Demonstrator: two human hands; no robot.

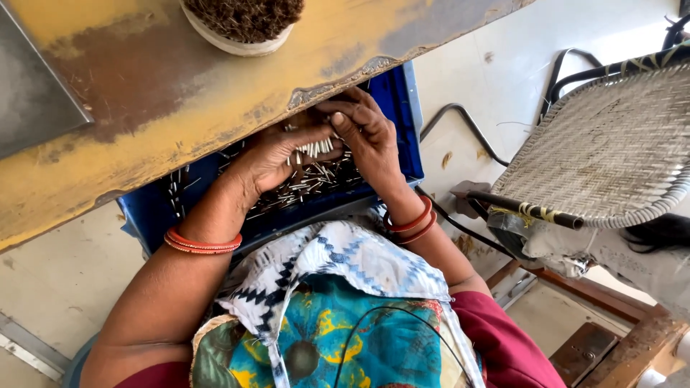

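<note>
Under the desk's (pixel 180 100) front edge, a blue crate (pixel 402 122) holds metal pins (pixel 309 183); left hand (pixel 277 154), grip closed on a pin bundle (pixel 315 148) for alignment; right hand (pixel 366 133) pinches the bundle's tips.

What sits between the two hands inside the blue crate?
In the head view, a small bundle of pale thin sticks, pinched between the left hand and right hand.
</note>
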